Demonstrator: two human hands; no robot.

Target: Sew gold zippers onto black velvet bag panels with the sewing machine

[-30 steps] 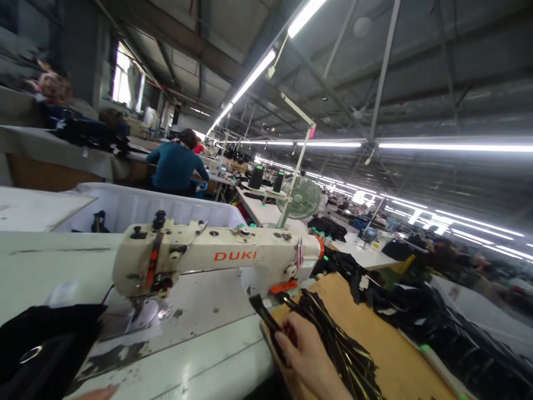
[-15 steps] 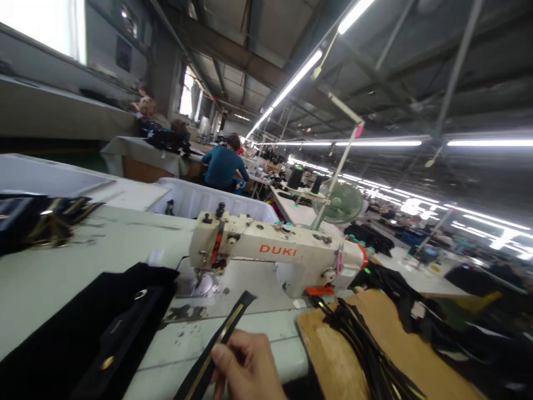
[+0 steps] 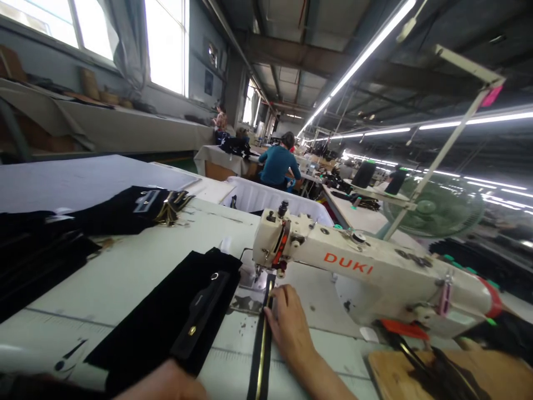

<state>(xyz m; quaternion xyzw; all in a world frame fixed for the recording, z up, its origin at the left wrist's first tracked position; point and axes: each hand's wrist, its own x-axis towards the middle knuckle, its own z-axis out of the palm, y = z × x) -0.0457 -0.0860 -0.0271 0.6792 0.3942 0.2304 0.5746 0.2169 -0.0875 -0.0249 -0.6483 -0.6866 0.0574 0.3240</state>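
My right hand (image 3: 290,325) has its fingers closed on a black zipper (image 3: 261,344) with a gold line down its middle. The zipper's far end lies beside the presser foot of the white sewing machine (image 3: 350,266). To its left, a black fabric panel (image 3: 162,311) lies flat, bearing a dark strip (image 3: 202,308) with metal fittings. At the bottom edge, my left hand (image 3: 166,383) is blurred at the panel's near end; its fingers are hidden, so I cannot tell whether it grips the cloth.
Black pieces with gold zipper ends (image 3: 169,208) are stacked at the left. A wooden board (image 3: 391,366) with dark strips sits at the right. Behind the machine are a white bin (image 3: 287,197), thread cones (image 3: 364,173) and a green fan (image 3: 433,208). A person in teal (image 3: 277,165) sits farther back.
My right hand has carried the zipper forward to the presser foot. My left hand has come into view at the bottom. The head view has turned left, so the machine appears farther right.
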